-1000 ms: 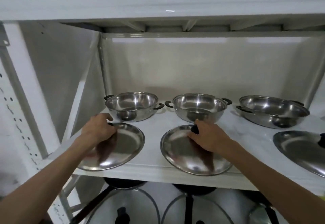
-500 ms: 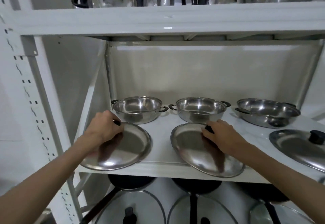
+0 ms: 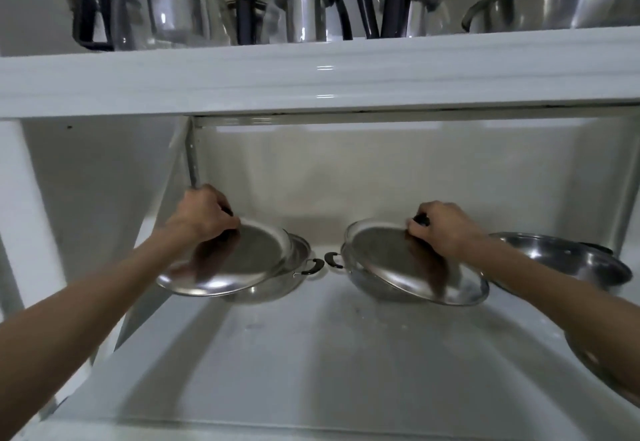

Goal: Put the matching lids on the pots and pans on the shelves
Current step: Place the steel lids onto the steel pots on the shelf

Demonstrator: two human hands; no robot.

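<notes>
My left hand point(image 3: 202, 217) grips the black knob of a steel lid point(image 3: 239, 264), holding it tilted over the left steel pot point(image 3: 277, 286), which is mostly hidden beneath it. My right hand point(image 3: 441, 229) grips the knob of a second steel lid point(image 3: 398, 264), tilted over the middle pot point(image 3: 360, 278). The near edges of both lids hang past the pots' rims. A third, open steel pot point(image 3: 568, 260) stands to the right of my right arm. Another steel lid point(image 3: 595, 361) lies at the right edge, partly behind my forearm.
The white shelf board point(image 3: 311, 364) stretches towards me. Its upright post point(image 3: 24, 232) stands on the left. The shelf above point(image 3: 318, 73) carries glass jugs point(image 3: 304, 0) with black handles and a large steel bowl point(image 3: 561, 0).
Both lids have been lifted off the shelf board and carried back over the two pots. The camera has tilted up, bringing the upper shelf into view.
</notes>
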